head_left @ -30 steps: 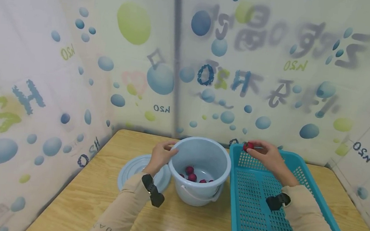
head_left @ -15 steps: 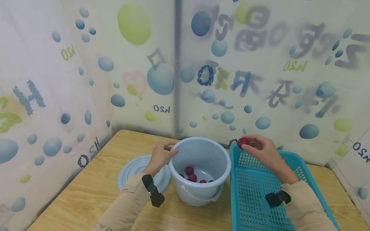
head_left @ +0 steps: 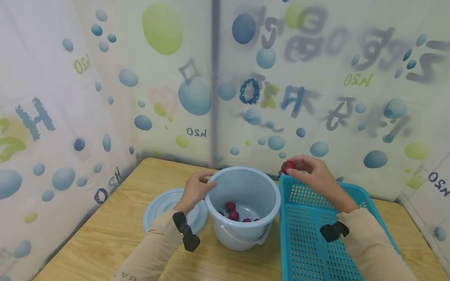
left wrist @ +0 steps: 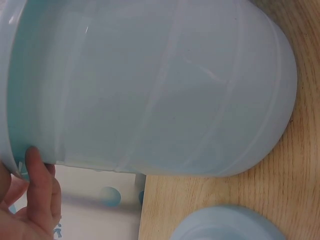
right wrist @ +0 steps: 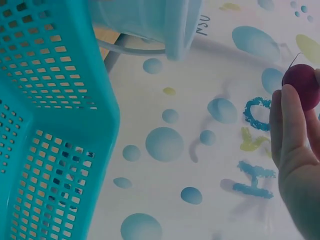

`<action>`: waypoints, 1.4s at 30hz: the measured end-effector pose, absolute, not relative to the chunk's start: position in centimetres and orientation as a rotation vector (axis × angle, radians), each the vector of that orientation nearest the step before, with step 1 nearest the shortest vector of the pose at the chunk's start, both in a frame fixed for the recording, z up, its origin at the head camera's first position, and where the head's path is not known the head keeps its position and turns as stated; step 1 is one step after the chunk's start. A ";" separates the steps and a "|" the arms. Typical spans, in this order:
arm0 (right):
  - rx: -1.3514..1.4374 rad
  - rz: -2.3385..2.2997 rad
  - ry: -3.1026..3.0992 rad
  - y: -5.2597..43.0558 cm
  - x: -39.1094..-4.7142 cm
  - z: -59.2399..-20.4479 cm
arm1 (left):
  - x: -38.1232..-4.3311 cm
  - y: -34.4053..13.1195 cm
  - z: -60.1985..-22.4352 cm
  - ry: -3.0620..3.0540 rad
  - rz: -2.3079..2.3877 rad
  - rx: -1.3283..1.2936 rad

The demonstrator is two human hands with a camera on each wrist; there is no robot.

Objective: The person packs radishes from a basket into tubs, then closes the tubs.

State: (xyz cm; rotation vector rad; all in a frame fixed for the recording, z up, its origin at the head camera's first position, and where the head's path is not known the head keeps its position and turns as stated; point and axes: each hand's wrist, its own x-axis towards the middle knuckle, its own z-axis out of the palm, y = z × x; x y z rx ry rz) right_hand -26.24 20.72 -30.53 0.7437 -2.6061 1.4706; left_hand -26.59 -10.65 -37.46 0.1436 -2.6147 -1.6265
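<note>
My right hand [head_left: 313, 172] pinches a red radish [head_left: 287, 166] above the far left corner of the turquoise basket. Up close in the right wrist view, the radish [right wrist: 302, 86] is dark, round and has a thin curly root tail. At the bucket's left rim, my left hand [head_left: 196, 189] grips the edge; in the left wrist view its fingers [left wrist: 40, 192] lie against the outside, just under the rim. The pale blue bucket [head_left: 236, 239] stands upright, handle hanging at its front. Several red radishes [head_left: 234, 215] lie on its bottom, some partly hidden by the near wall.
Left of the bucket lies its pale blue lid [head_left: 157, 213], partly under my left arm. The perforated turquoise basket [head_left: 308, 252] stands right of the bucket, my right forearm across it. A bubble-printed curtain [head_left: 250, 129] closes off the back of the wooden table [head_left: 88, 254].
My right hand has lifted the radish up and to the left, from the basket's far rim toward the bucket. The left hand and the bucket have stayed put.
</note>
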 end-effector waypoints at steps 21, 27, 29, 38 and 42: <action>1.010 1.292 -2.699 17.3 -27.9 -31.1 | -26.8 -10.7 -37.6 -2.611 -1.622 0.150; 1.071 1.294 -2.718 16.4 -28.2 -31.7 | -26.8 -10.7 -37.7 -2.612 -1.620 0.155; 1.095 1.287 -2.726 16.2 -28.2 -31.8 | -26.7 -10.7 -37.7 -2.615 -1.618 0.157; 1.088 1.267 -2.770 15.4 -28.1 -32.6 | -26.5 -10.7 -37.5 -2.615 -1.622 0.172; 1.090 1.251 -2.785 15.2 -28.3 -33.2 | -26.5 -10.6 -37.5 -2.608 -1.620 0.164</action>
